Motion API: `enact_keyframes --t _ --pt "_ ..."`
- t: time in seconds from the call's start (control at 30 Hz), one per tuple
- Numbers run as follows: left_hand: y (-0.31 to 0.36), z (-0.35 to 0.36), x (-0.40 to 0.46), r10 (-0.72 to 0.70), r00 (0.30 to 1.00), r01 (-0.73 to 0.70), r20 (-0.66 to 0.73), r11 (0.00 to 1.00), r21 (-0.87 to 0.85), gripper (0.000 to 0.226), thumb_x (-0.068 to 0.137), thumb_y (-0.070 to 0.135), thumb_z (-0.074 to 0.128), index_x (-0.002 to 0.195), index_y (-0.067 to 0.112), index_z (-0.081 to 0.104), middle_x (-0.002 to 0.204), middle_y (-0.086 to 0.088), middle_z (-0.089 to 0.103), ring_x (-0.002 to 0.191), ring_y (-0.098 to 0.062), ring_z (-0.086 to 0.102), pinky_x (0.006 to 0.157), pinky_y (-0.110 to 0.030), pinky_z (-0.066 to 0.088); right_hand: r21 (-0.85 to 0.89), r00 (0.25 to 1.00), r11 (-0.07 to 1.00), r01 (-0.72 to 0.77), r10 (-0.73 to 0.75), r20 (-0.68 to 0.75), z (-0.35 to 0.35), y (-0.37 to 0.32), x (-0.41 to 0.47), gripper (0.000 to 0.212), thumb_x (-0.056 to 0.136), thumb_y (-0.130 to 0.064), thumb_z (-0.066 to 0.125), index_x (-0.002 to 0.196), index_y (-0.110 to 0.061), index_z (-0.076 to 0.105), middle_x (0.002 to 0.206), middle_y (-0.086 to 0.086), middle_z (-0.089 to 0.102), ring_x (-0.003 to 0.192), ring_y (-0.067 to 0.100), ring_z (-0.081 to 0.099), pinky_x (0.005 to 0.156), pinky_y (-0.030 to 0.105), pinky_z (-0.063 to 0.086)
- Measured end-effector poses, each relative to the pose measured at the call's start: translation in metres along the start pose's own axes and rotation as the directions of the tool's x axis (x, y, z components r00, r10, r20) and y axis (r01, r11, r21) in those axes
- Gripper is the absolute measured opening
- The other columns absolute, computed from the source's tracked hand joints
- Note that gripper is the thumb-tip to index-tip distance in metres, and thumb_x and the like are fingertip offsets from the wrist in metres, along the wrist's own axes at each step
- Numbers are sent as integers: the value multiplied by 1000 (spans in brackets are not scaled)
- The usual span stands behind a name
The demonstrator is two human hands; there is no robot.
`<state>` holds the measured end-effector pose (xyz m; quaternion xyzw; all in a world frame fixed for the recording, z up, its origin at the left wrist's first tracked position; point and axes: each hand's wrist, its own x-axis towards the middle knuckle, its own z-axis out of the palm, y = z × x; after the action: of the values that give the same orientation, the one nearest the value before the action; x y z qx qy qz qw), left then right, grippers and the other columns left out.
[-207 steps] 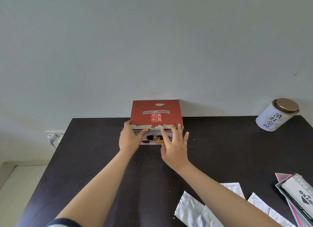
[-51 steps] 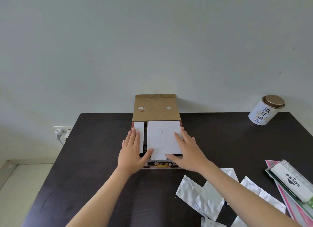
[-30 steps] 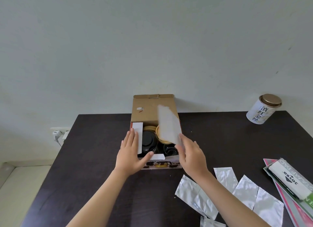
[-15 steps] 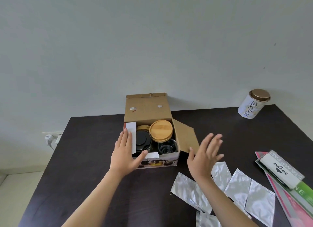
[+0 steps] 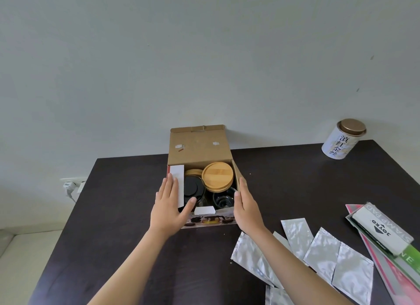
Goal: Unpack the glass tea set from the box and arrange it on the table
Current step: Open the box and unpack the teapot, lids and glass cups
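Left hand (image 5: pixel 169 205), fingers straight, lay flat on open cardboard box (image 5: pixel 200 149)'s left flap; right hand (image 5: pixel 246 203), likewise flat, pressed its right side. Bamboo lid (image 5: pixel 217 175) inside.

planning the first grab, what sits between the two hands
In the head view, the open box with round wooden lids lies between the left hand and right hand.

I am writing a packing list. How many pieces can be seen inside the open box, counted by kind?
Wooden lids: 2
Black round piece: 1
Glass cup: 1
Total: 4 in view; others may be hidden underneath.
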<state>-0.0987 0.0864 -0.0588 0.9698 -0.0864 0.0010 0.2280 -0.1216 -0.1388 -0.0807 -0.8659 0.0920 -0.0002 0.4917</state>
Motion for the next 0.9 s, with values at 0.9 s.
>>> enact_keyframes --t 0.9 --pt "-2 -9 16 -29 994 1 108 970 244 145 42 92 52 149 19 -13 158 -4 -17 145 -23 -14 115 -50 4 -126 986 989 74 -53 159 -15 -19 12 57 103 -29 35 152 -13 10 159 0 14 142 17 25 102 18 24"
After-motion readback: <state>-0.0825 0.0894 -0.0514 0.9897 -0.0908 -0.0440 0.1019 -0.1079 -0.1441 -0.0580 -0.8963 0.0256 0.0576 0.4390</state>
